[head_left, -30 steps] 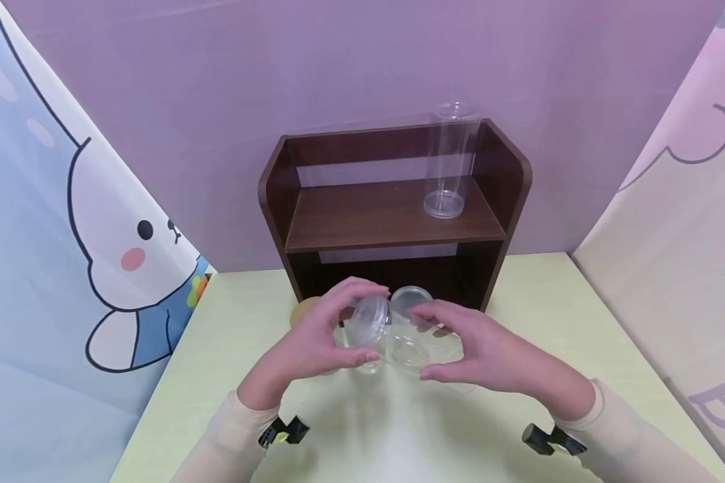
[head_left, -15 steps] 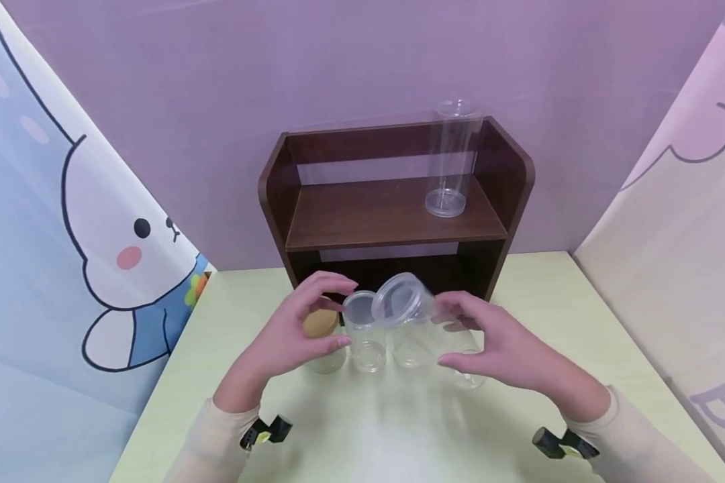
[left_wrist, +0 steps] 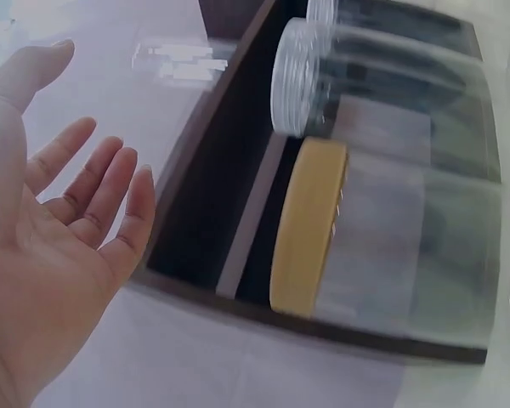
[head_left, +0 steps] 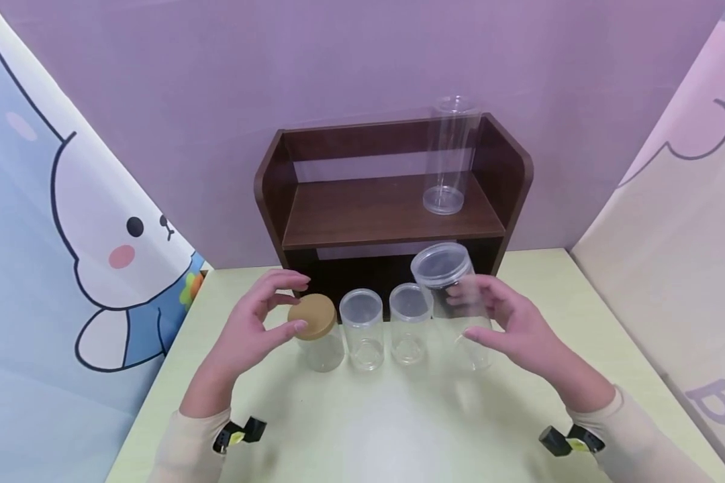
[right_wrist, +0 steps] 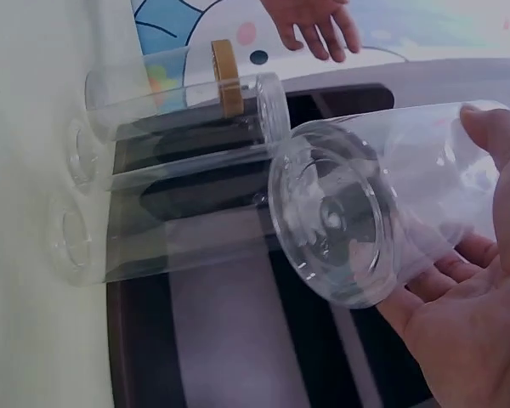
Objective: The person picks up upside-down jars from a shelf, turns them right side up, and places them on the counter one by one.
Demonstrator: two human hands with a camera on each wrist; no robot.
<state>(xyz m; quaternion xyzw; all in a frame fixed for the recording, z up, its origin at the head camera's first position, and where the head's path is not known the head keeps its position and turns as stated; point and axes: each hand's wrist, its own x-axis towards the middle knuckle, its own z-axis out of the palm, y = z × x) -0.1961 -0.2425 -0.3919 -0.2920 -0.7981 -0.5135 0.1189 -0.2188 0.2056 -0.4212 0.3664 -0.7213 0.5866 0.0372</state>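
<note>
My right hand (head_left: 513, 329) grips a clear plastic jar (right_wrist: 331, 221) with a clear lid, raised off the table and tilted slightly. Its round base faces the camera in the right wrist view. Fingers wrap one side and the thumb presses the other. On the left, my left hand (head_left: 244, 332) is spread in the air with nothing in it, near a clear jar with a tan lid (head_left: 314, 315); the left wrist view shows a gap between this hand (left_wrist: 68, 229) and that lid (left_wrist: 310, 229). Two more clear jars, one left (head_left: 362, 329) and one right (head_left: 409, 322), stand upright between the hands.
A dark brown two-tier shelf (head_left: 393, 208) stands behind the jars. On its upper board, at the right, is a tall clear container (head_left: 450, 154). Purple cloth (head_left: 362, 60) hangs behind, and printed cloths flank the pale table (head_left: 362, 429).
The clear jar in my right hand has moved right and come closer to upright. My left hand has left its lid end and shifted left, toward the tan-lidded jar.
</note>
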